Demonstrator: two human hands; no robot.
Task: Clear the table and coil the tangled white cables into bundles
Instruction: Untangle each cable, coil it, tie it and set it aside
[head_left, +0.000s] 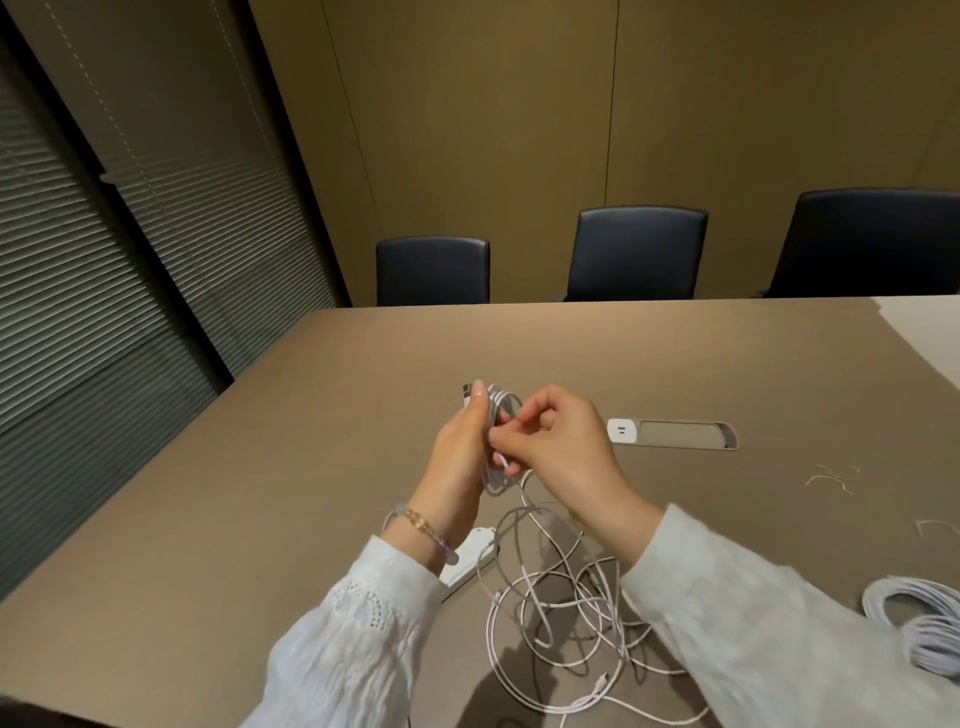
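My left hand (460, 447) holds a small coil (500, 441) of white cable up above the middle of the table (311, 441). My fingers curl round the loops, and my thumb presses a plug end (467, 393) at the top. My right hand (558, 441) pinches one strand of the same cable right beside the coil.

From the coil, the cable drops down to a messy tangle (566, 623) of white cable near the table's near edge, between my two sleeves. The strands look thin and a bit bumpy, like braided string, and they cross over each other in big loose loops.

A flat white power strip (470, 558) lies under my left wrist, partly hidden by it, touching the tangle. A bead bracelet (421, 527) sits on that wrist.

At the right edge lies a neat round bundle (919, 618) of white cable, well apart from the tangle. Past my right hand there is a long slot (680, 435) set in the tabletop with a white socket (620, 430) at its left end. Small bits of thread (831, 477) lie near the right side.

Three dark chairs (636, 254) stand at the far edge.
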